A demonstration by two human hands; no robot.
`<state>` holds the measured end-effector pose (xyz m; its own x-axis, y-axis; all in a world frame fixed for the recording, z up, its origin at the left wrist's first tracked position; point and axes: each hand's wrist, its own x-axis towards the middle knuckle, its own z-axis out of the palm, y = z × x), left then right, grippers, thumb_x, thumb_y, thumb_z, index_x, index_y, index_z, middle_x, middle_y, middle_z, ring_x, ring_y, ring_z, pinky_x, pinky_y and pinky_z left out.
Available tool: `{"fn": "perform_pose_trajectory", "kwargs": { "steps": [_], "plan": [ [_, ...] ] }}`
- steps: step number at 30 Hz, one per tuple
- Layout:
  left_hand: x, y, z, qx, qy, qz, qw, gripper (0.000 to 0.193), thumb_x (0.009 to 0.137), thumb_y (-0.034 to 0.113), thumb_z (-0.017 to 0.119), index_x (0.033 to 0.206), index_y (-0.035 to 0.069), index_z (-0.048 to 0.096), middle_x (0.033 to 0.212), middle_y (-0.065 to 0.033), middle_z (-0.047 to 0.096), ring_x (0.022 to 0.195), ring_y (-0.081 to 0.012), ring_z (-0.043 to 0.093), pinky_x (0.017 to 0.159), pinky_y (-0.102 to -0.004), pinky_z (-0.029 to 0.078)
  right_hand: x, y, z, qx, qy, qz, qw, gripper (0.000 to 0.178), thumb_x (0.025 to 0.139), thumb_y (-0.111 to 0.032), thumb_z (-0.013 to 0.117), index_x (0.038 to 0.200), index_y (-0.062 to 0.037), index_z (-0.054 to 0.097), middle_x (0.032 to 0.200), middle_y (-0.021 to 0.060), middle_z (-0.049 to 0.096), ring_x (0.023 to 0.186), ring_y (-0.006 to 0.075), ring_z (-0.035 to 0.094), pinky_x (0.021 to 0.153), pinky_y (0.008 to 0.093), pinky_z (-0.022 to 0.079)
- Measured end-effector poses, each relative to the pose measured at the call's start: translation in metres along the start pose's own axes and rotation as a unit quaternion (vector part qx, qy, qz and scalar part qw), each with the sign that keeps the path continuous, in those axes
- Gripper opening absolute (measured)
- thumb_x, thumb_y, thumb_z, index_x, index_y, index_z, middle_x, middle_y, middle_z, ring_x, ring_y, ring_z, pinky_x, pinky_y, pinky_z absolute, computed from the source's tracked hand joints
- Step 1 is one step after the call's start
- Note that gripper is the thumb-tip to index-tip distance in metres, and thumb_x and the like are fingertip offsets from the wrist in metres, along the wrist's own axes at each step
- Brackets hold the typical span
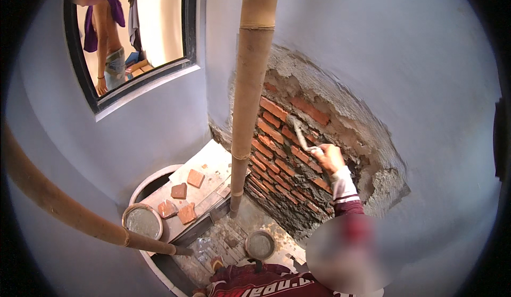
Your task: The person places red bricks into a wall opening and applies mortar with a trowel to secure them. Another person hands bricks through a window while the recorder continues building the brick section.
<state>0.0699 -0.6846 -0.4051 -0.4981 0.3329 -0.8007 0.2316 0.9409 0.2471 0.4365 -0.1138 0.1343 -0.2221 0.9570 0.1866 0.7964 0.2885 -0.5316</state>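
At the right, my right hand [331, 158], in a maroon and white sleeve, is closed around the handle of a small trowel [299, 133]. Grey mortar coats its narrow-looking blade, whose tip is against or close to the exposed brickwork [269, 150]. Wet-looking grey mortar fills parts of the joints and smears some of the red bricks. Rough grey render [383, 185] rings this bare patch. A blurred area covers the upper part of my arm. No part of my left hand can be made out.
A bamboo pole [250, 78] stands before the brickwork; another bamboo pole [69, 206] slants across the left. Several brick pieces [195, 178] lie on a board [215, 161] beside a mortar bucket [142, 222]. A second bucket [260, 245] sits lower. Another person [106, 30] stands beyond the window opening.
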Motion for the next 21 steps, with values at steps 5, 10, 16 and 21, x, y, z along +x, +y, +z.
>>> {"fn": "perform_pose_trajectory", "kwargs": {
  "steps": [5, 10, 16, 21],
  "plan": [
    [0.023, 0.000, -0.023, -0.018, 0.011, 0.015, 1.000, 0.040, 0.082, 0.029, 0.067, 0.109, 0.001, 0.063, 0.084, -0.0135, 0.068, 0.072, -0.0264, 0.065, 0.064, -0.0411, 0.051, 0.020, 0.003, 0.056, -0.124, -0.002, -0.005, 0.992, 0.034, 0.083, -0.038, 0.068, 0.096, -0.0065, 0.070, 0.088, 0.0213, 0.069, 0.087, 0.0384, 0.067, 0.079, 0.0474, 0.053],
    [0.069, 0.008, -0.050, -0.133, 0.049, 0.047, 0.989, 0.040, 0.081, 0.030, 0.067, 0.107, 0.000, 0.063, 0.081, -0.0136, 0.068, 0.069, -0.0269, 0.064, 0.063, -0.0420, 0.051, 0.028, 0.001, 0.046, -0.098, 0.066, -0.004, 0.993, 0.032, 0.086, -0.035, 0.066, 0.099, -0.0059, 0.071, 0.085, 0.0195, 0.070, 0.082, 0.0334, 0.069, 0.076, 0.0433, 0.053],
    [0.097, 0.027, -0.067, -0.239, 0.085, 0.107, 0.961, 0.026, 0.082, 0.025, 0.067, 0.093, 0.001, 0.068, 0.079, -0.0078, 0.067, 0.058, -0.0213, 0.061, 0.053, -0.0359, 0.049, 0.008, 0.000, 0.024, -0.031, 0.082, 0.054, 0.995, 0.032, 0.086, -0.033, 0.065, 0.097, -0.0035, 0.070, 0.081, 0.0201, 0.068, 0.077, 0.0333, 0.068, 0.071, 0.0412, 0.051],
    [0.046, 0.043, -0.055, -0.042, 0.133, 0.015, 0.990, 0.030, 0.082, 0.033, 0.065, 0.096, 0.007, 0.069, 0.088, -0.0098, 0.071, 0.076, -0.0285, 0.068, 0.069, -0.0426, 0.054, -0.017, 0.007, 0.019, -0.075, 0.112, 0.049, 0.990, 0.033, 0.086, -0.036, 0.063, 0.094, -0.0050, 0.070, 0.084, 0.0211, 0.068, 0.084, 0.0392, 0.066, 0.074, 0.0458, 0.051]
  ]
}}
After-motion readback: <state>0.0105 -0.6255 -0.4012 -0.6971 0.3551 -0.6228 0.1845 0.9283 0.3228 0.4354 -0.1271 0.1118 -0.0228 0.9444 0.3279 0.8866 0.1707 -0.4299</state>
